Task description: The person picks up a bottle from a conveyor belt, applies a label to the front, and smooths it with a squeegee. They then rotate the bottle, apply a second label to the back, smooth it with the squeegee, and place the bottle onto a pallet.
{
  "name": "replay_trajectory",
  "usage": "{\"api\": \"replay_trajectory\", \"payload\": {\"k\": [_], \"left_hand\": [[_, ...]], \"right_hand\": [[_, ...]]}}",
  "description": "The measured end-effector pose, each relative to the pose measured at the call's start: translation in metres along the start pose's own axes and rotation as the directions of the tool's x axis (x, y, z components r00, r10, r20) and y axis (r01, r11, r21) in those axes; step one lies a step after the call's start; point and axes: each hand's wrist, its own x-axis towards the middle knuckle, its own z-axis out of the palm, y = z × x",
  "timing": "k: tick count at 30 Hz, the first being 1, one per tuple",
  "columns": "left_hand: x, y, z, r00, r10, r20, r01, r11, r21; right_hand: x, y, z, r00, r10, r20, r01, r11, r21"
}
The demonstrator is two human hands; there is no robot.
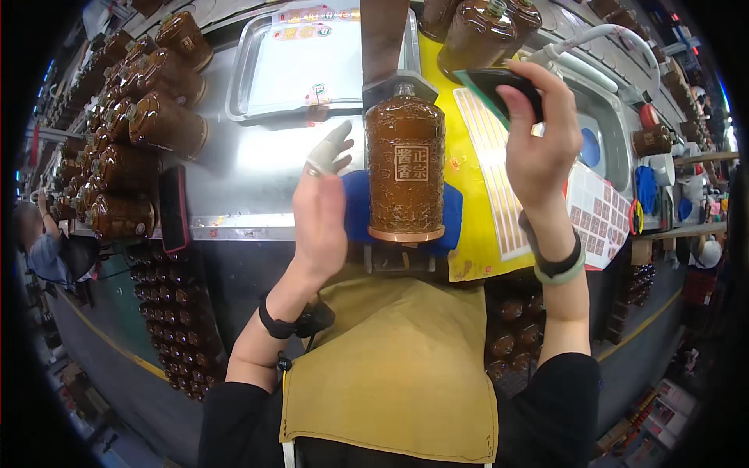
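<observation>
A brown embossed bottle [406, 204] with a square light emblem lies in front of me on a blue cloth [452, 214], its clear neck away from me and a copper-coloured rim at the near end. My left hand [320, 214] is just left of the bottle, fingers stretched and apart, with pale covers on some fingertips. It holds nothing. Up at the right, my right hand [544, 132] grips a flat black scraper-like tool [507, 87] with a green edge, above a sheet of striped stickers [495, 175]. Its exact kind I cannot make out.
A metal tray [238, 78] with a white sheet and labels stands far left. Many brown bottles [168, 125] crowd the left bench; others [477, 35] stand far right. A phone-like dark slab [173, 209] lies left. A yellow mat [472, 261] and printed label sheet [597, 214] lie right.
</observation>
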Motion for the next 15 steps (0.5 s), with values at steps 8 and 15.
{"api": "replay_trajectory", "payload": {"k": [8, 15], "left_hand": [[0.010, 0.025, 0.005, 0.837, 0.353, 0.418, -0.547, 0.580, 0.605], [0.005, 0.045, 0.013, 0.811, 0.256, 0.526, -0.580, 0.469, 0.666]], "right_hand": [[-0.043, -0.008, -0.023, 0.979, 0.201, -0.019, -0.198, 0.973, 0.119], [-0.055, -0.010, -0.017, 0.915, 0.402, -0.037, -0.385, 0.897, 0.217]]}}
